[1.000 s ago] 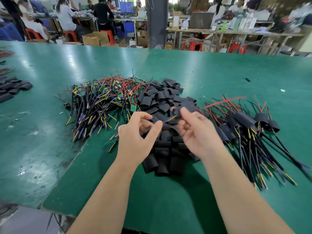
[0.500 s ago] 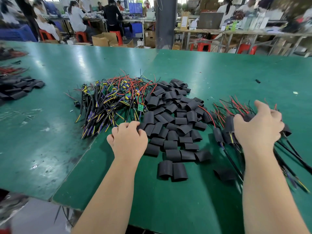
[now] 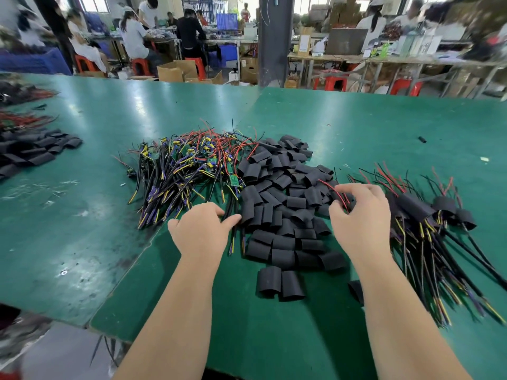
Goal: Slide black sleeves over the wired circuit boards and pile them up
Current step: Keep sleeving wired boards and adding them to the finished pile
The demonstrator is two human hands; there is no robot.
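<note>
A heap of loose black sleeves (image 3: 285, 231) lies in the middle of the green table (image 3: 370, 124). Left of it sits a tangle of bare wired circuit boards (image 3: 183, 168) with red, yellow and black leads. On the right lies the pile of sleeved boards (image 3: 417, 209), cables fanned toward me. My left hand (image 3: 201, 231) is at the near edge of the bare boards, with thumb and fingers pinching black cables (image 3: 231, 242). My right hand (image 3: 362, 218) curls over the right edge of the sleeve heap, fingertips closing on a sleeve beside a red wire (image 3: 333, 189).
Another heap of black sleeves (image 3: 33, 149) and more wires lie at the far left. Two sleeves (image 3: 279, 281) sit apart near me. A seam splits the tabletop. The table's near edge drops away at lower left. People work at benches behind.
My right hand has left the sleeved pile and moved left onto the sleeve heap. My left hand has closed on cables at the edge of the bare boards.
</note>
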